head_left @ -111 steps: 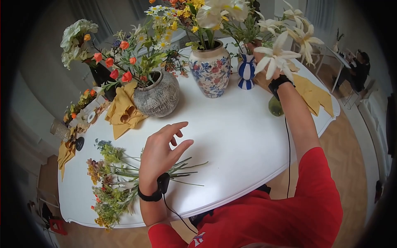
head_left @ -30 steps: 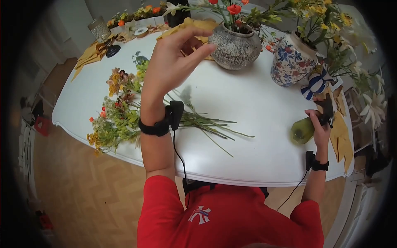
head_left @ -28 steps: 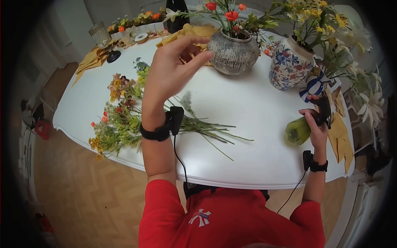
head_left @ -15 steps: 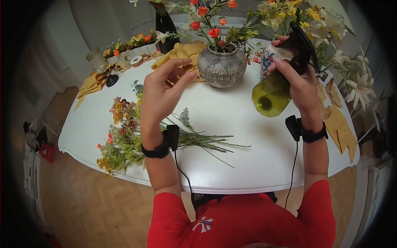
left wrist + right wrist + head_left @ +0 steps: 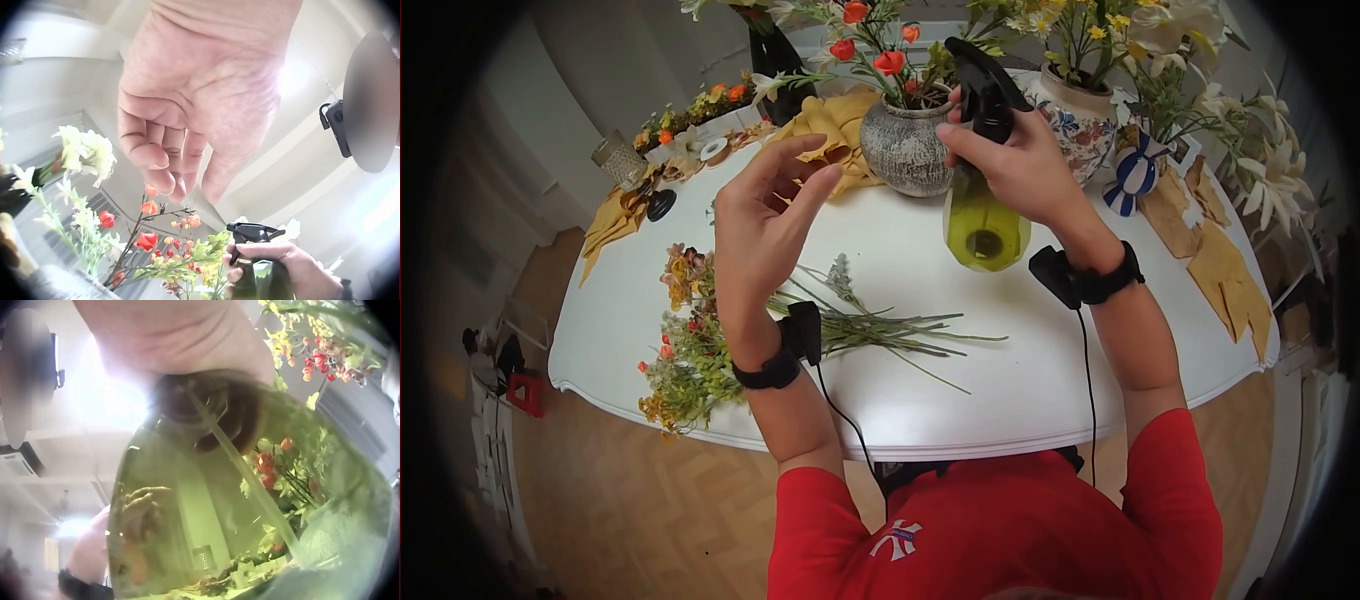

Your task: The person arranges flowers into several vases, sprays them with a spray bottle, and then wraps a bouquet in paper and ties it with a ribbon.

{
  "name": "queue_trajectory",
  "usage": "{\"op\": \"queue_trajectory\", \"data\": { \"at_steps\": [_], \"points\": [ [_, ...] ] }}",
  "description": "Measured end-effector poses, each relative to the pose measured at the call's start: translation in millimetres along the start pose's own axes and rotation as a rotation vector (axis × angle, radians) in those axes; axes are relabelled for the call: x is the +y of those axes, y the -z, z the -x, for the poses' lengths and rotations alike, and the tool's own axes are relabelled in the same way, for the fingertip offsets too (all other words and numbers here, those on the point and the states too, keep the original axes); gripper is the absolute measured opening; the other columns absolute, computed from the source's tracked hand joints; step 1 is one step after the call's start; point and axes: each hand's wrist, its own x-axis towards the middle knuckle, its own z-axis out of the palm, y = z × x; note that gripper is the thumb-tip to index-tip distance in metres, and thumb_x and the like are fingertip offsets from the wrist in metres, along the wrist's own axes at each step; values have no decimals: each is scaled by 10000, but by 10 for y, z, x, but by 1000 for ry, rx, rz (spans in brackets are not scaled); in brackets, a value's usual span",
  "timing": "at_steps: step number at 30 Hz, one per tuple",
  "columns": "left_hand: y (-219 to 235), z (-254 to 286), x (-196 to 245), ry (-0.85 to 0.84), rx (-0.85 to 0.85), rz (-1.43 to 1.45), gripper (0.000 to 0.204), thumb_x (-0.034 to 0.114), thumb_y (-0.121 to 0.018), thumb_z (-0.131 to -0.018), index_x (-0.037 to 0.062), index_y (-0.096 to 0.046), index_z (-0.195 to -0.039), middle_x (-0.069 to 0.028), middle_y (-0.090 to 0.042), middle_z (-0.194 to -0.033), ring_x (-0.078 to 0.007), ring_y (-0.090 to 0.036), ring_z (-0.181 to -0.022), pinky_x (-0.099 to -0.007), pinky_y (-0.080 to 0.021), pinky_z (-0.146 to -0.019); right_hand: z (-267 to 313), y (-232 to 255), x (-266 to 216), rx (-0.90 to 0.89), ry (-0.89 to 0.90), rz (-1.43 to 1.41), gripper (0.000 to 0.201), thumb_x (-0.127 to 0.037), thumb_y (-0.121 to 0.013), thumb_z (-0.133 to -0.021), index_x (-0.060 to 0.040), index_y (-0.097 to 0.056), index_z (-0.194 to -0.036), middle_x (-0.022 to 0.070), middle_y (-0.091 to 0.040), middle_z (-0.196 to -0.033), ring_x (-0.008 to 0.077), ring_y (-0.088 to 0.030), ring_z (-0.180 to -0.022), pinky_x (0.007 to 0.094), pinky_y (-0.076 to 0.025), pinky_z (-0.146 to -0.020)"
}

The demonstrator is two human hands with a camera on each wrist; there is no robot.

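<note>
Aloft in gripping right hand (image 5: 1028, 163), spray bottle (image 5: 982, 215), apart from loosely curled left hand (image 5: 762, 225).

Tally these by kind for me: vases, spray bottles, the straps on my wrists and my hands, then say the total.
Vases: 4 (tall glossy black vase, round grey textured vase, white floral-patterned vase, blue-and-white striped vase)
Translucent green spray bottle with black trigger head: 1
Black wrist straps: 2 (left strap, right strap)
Bare hands: 2 (left hand, right hand)
Total: 9
</note>
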Motion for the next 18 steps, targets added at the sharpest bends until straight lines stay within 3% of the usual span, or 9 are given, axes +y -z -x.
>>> {"op": "queue_trajectory", "data": {
  "at_steps": [4, 9, 12, 18],
  "points": [
    [-1, -5, -31, -27, -3, 3, 328, 135, -749, -973, 8, -681, -1268, 52, -620, -863, -9, -524, -744, -174, -399, -648, 77, -19, 279, -8, -12, 46, 378, -172, -766, -894, -46, -603, -1210, 27, -638, -981, 111, -627, -889, 294, -553, -779],
    [-47, -13, -24, -44, 38, 13, 316, 152, -782, -938, 4, -720, -1209, 19, -665, -807, -27, -542, -682, -197, -411, -581, 265, -31, 528, -8, -137, 6, 398, -143, -765, -879, -49, -604, -1232, 19, -644, -964, 124, -659, -772, 305, -555, -731],
    [-35, -21, -39, -46, 21, 12, 319, 146, -776, -942, 4, -714, -1221, 18, -665, -810, -24, -542, -680, -191, -408, -574, 473, 6, 434, -41, -151, -92, 409, -113, -749, -887, -43, -586, -1255, 27, -639, -1005, 125, -660, -768, 287, -552, -725],
    [-29, -16, -35, -26, 5, 10, 327, 150, -776, -939, 2, -712, -1224, 11, -662, -797, -21, -536, -676, -194, -410, -566, 908, 334, 237, 74, -127, -183, 563, -21, -722, -919, -25, -505, -1438, 58, -635, -1291, 124, -663, -822, 295, -569, -753]
  ]
}}
